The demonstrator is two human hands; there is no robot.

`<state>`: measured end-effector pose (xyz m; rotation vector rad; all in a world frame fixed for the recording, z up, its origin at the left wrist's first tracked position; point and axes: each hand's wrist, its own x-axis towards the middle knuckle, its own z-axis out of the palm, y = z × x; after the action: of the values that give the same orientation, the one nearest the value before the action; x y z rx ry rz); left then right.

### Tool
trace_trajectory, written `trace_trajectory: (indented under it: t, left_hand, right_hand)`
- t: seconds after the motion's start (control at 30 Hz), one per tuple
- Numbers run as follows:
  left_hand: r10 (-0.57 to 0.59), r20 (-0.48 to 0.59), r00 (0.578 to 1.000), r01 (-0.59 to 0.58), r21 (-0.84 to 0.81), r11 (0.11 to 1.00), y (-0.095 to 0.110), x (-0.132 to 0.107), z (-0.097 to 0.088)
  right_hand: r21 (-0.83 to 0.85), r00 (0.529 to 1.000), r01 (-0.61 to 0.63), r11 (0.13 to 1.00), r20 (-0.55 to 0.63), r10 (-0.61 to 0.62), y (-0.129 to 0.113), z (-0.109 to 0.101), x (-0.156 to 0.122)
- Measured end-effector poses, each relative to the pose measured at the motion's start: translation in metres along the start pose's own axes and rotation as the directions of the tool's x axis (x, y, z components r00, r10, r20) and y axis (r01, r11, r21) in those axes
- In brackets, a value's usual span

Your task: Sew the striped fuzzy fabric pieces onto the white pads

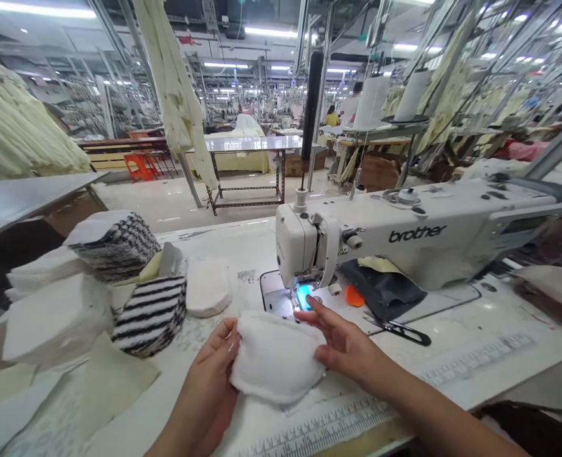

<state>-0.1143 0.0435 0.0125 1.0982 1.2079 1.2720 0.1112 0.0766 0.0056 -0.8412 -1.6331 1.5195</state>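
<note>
At a sewing machine (371, 238), hands (216, 362) on white fabric (278, 358)

A white padded piece (278, 358) fills the room between the left fingers (224, 339) and right fingers (328, 314). Ahead, the Brother sewing machine (421, 231) bars the way. Dark folded fabric (380, 292) and black thread snips (407, 332) crowd its right side; striped fabric stacks (152, 314) wall off the left. A bare worktop (249, 247) strip opens between the rounded white stack (208, 289) and the machine.
</note>
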Motion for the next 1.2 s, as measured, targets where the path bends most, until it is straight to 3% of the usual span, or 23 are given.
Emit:
trace_trajectory:
  t: [0.1, 0.2, 0.33, 0.63, 0.77, 0.9, 0.93, 1.0, 1.07, 1.2]
  left_hand:
    - [-0.281, 0.006, 0.960, 0.267, -0.333, 0.904, -0.005, -0.008, 0.002]
    - [-0.390, -0.006, 0.921, 0.350, -0.430, 0.832, -0.002, -0.012, 0.004]
    - [-0.424, 0.061, 0.904, 0.409, -0.414, 0.813, 0.002, -0.016, 0.005]
    - [-0.405, 0.117, 0.907, 0.419, -0.353, 0.837, 0.000, -0.021, 0.009]
    - [-0.327, 0.169, 0.930, 0.360, -0.240, 0.902, 0.003, -0.029, 0.010]
    - [-0.188, 0.077, 0.979, 0.194, -0.083, 0.977, 0.000, -0.033, 0.017]
    - [-0.155, 0.059, 0.986, 0.158, -0.056, 0.986, -0.001, -0.034, 0.021]
    - [-0.090, 0.080, 0.993, 0.094, -0.045, 0.995, -0.004, -0.039, 0.034]
    - [-0.057, 0.111, 0.992, 0.070, -0.118, 0.991, -0.007, -0.044, 0.048]
    - [-0.038, 0.122, 0.992, 0.069, -0.258, 0.964, -0.012, -0.049, 0.065]
  right_hand:
    - [0.315, 0.993, -0.109, 0.943, -0.002, 0.116, 0.001, 0.008, 0.001]
    - [0.391, 0.975, -0.165, 0.905, -0.073, 0.209, -0.003, 0.008, 0.000]
    - [0.419, 0.962, -0.164, 0.893, -0.133, 0.240, -0.006, 0.003, -0.004]
    - [0.450, 0.956, -0.144, 0.881, -0.166, 0.241, -0.006, -0.001, -0.008]
    - [0.351, 0.952, -0.082, 0.933, -0.248, 0.177, 0.002, -0.006, -0.005]
    - [-0.088, 0.879, 0.137, 0.987, -0.448, -0.162, 0.004, 0.009, -0.013]
    - [-0.212, 0.867, 0.162, 0.964, -0.437, -0.241, 0.003, 0.016, -0.016]
    - [-0.357, 0.917, 0.149, 0.922, -0.298, -0.264, 0.000, 0.033, -0.024]
    - [-0.408, 0.943, 0.138, 0.903, -0.224, -0.246, -0.005, 0.046, -0.028]
    - [-0.443, 0.933, 0.172, 0.880, -0.212, -0.289, -0.011, 0.049, -0.031]
